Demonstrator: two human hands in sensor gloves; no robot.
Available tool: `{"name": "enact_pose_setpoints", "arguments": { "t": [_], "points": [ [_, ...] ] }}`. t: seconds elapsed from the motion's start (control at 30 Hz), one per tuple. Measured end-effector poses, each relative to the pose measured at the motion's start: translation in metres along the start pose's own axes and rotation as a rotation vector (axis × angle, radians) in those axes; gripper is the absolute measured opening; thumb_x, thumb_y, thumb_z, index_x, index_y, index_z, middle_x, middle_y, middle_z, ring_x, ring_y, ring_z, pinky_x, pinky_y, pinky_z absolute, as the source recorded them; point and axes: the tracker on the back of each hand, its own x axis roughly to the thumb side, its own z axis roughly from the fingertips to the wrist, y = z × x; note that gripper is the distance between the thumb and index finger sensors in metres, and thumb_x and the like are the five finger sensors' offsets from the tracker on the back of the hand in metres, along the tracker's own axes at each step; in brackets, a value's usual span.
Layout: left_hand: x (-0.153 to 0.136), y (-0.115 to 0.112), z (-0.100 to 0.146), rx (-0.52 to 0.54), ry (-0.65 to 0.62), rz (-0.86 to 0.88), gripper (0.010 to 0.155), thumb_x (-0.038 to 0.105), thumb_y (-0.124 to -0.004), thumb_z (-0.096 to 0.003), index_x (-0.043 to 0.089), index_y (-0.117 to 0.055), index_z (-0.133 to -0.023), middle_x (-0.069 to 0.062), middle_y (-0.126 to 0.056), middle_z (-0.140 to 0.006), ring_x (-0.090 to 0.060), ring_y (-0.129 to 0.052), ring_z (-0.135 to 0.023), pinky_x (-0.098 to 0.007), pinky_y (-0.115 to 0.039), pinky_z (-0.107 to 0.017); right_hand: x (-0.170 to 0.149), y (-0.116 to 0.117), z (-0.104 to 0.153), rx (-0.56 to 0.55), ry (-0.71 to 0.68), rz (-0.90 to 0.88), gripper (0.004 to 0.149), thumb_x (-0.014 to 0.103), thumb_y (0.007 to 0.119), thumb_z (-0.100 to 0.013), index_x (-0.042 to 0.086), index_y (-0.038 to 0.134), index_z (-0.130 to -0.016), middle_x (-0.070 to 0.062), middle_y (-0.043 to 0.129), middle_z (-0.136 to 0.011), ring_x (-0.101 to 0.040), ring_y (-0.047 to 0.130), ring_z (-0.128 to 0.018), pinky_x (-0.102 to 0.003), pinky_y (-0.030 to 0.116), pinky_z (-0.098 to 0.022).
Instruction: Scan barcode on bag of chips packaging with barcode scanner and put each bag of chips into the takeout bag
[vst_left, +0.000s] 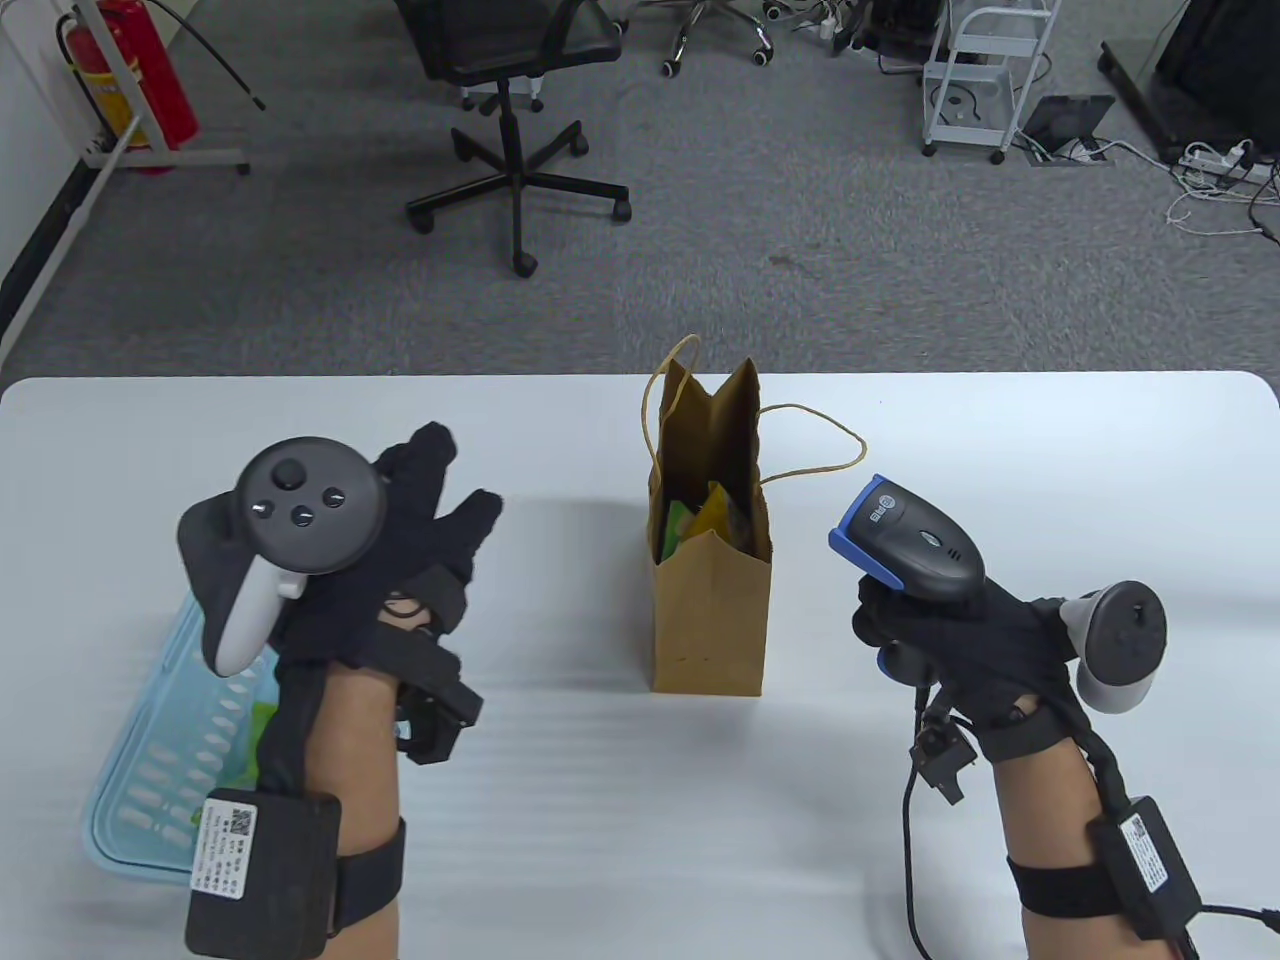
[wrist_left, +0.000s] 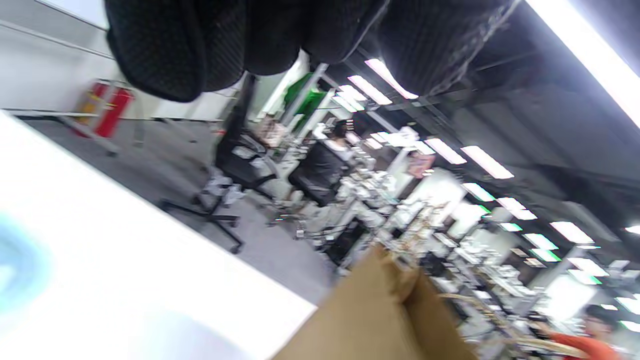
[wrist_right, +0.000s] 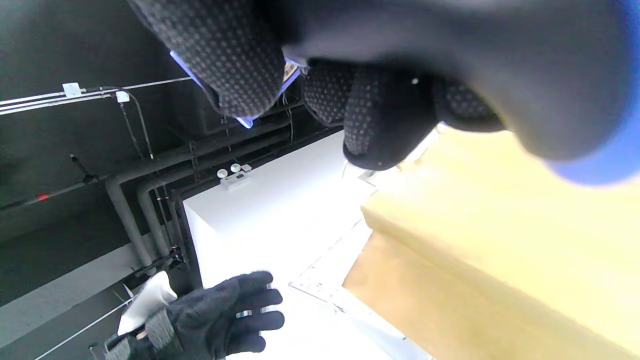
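Note:
A brown paper takeout bag stands upright mid-table, its mouth open, with green and yellow chip bags showing inside. To its right my right hand grips a grey and blue barcode scanner by the handle, its head turned toward the bag. My left hand hovers left of the bag with fingers spread and holds nothing. In the left wrist view the bag's edge shows at the bottom. The right wrist view shows the bag's side and my empty left hand.
A light blue plastic basket lies at the table's left under my left forearm, with something green inside. Beyond the table's far edge are a black office chair, a fire extinguisher and a white cart.

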Motion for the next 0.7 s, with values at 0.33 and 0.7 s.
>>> {"name": "enact_pose_setpoints", "arguments": {
  "t": [0.33,0.7],
  "points": [
    [-0.154,-0.045,-0.030,-0.305,0.378,0.003,0.074,0.037,-0.076,-0.0575,-0.001,-0.051,-0.117,-0.035,-0.049,-0.113,-0.064,-0.060,-0.097,-0.065,-0.067,-0.063,-0.014,0.002,-0.002,0.005,0.040,-0.039,0.059,0.036,0.084,-0.058,-0.003,0.069,-0.100,-0.017,0.091,-0.079,-0.030,0.107,-0.052,-0.052,0.088,-0.042],
    [-0.232,-0.102,-0.053,-0.606,0.708,-0.187,0.087,0.038,-0.075,-0.0565,0.006,-0.022,-0.119,-0.034,-0.019,-0.115,-0.069,-0.034,-0.101,-0.074,-0.050,-0.067,-0.021,0.005,-0.002,0.019,0.067,0.028,0.059,0.036,0.084,-0.058,-0.003,0.069,-0.100,-0.017,0.091,-0.080,-0.030,0.107,-0.052,-0.052,0.088,-0.042]
  ]
}}
